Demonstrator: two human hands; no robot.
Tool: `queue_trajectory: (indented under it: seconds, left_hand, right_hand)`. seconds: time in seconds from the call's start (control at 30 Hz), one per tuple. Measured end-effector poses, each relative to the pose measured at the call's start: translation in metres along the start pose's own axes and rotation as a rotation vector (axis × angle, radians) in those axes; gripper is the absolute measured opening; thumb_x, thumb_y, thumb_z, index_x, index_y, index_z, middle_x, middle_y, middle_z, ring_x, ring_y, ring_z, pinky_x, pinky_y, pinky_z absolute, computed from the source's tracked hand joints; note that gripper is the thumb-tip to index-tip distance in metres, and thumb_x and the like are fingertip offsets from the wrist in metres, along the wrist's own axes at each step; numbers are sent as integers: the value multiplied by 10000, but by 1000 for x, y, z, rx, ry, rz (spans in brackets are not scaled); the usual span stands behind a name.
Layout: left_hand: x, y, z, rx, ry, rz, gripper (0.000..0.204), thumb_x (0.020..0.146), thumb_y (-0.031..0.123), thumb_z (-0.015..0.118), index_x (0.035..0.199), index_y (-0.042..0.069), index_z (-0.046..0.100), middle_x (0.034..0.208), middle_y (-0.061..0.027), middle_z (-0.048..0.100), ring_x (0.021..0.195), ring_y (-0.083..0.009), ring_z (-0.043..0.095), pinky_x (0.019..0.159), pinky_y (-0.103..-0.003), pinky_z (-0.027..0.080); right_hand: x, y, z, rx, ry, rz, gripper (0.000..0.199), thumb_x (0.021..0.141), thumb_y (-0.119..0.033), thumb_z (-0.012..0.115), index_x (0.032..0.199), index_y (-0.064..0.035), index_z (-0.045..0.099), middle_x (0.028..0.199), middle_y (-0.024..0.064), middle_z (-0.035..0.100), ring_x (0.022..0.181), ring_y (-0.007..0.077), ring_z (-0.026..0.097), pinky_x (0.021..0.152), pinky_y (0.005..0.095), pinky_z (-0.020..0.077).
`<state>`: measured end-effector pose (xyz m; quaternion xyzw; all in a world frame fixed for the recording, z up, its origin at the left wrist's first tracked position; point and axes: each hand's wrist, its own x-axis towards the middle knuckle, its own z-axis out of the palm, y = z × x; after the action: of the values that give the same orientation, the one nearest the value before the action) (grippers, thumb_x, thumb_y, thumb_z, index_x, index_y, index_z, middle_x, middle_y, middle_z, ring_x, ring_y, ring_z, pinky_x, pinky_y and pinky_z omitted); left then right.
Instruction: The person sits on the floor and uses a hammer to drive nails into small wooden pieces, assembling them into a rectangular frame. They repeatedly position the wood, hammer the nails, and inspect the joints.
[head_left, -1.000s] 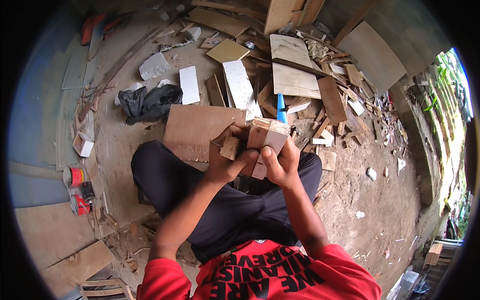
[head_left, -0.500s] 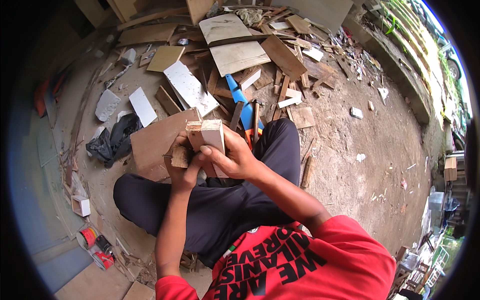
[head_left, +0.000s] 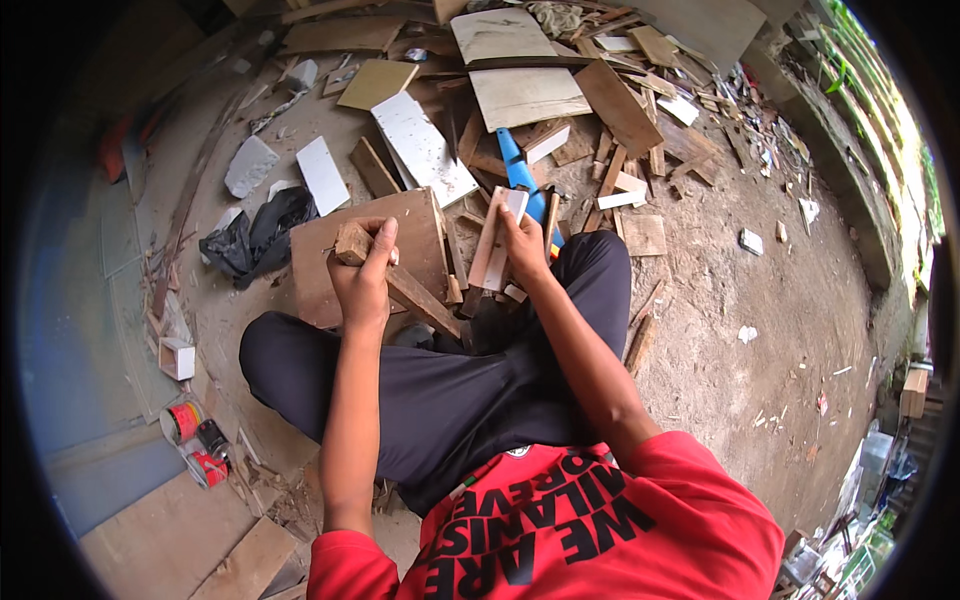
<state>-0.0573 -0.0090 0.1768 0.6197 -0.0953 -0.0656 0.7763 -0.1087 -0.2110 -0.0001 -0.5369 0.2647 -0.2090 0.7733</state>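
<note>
The left hand (head_left: pixel 362 280) is gripping a short, thick wooden bar (head_left: pixel 395 280) near its upper end, fingers wrapped fully around it, so the bar is slanting down to the right toward the person's lap. The right hand (head_left: pixel 522 250) is closing around a flat, pale wooden slat (head_left: pixel 492 248), holding it nearly upright with its lower end sitting just above the knee. The 2 pieces are being held apart — the bar on the left, the slat on the right, with a small gap between them over the crossed legs.

The person is sitting cross-legged on the dirt floor (head_left: pixel 720 330), wearing dark trousers (head_left: pixel 440 400) and a red shirt (head_left: pixel 600 530) with dark lettering. Directly behind the left hand a brown plywood board (head_left: pixel 420 225) is lying flat on the ground. Just beyond the right hand a blue-handled tool (head_left: pixel 518 172) is poking out from under the scraps.

Farther out, a heap of wood offcuts (head_left: pixel 620 120) is spreading across the upper part of the view, with 2 large pale panels (head_left: pixel 520 95) lying on top. To the left of the board a crumpled black plastic bag (head_left: pixel 255 235) is resting on the ground, and white tile-like pieces (head_left: pixel 322 175) are lying beside it. At the lower left — well apart from the hands — 2 small cans (head_left: pixel 195 440) with red bands are lying near a small white box (head_left: pixel 177 357).
</note>
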Motion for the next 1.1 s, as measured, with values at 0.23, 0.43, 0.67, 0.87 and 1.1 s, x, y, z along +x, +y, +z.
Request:
queue_trajectory:
  seconds: [0.23,0.43,0.67,0.87,1.1]
  left_hand:
    - [-9,7,-10,-31,14,-9,131,877,100,740,858,11,646,725,-1,595,596,-75,516,552,-232,402]
    - [-13,9,-19,-21,24,16,131,882,105,737,862,13,645,725,5,592,604,-71,513,554,-225,392]
    - [-18,18,-43,-75,52,23,169,897,144,728,908,29,606,746,18,560,619,-70,500,566,-226,392]
    - [-23,19,-52,-146,-193,269,525,966,406,604,1275,79,332,1039,-71,463,807,-127,487,703,-271,435]
    - [-16,39,-60,-157,-218,371,601,942,529,590,1224,8,488,1066,-115,565,863,-145,549,756,-288,473]
  right_hand:
    - [31,71,-34,-369,55,127,401,984,-376,599,994,20,664,700,-21,564,609,66,465,539,279,397]
    - [60,94,-58,-538,203,157,479,953,-419,621,870,51,656,698,74,632,655,155,592,617,346,478]
    - [27,29,-31,-257,168,110,508,1020,-485,449,1059,-11,630,821,33,593,733,116,533,661,302,436]
    - [-66,-94,44,-270,-327,-140,396,1064,-312,408,1227,29,528,1100,98,585,994,180,542,895,321,434]
    - [-108,-184,102,-527,-616,-642,422,890,-193,720,1210,49,588,1032,186,623,907,294,621,788,355,494]
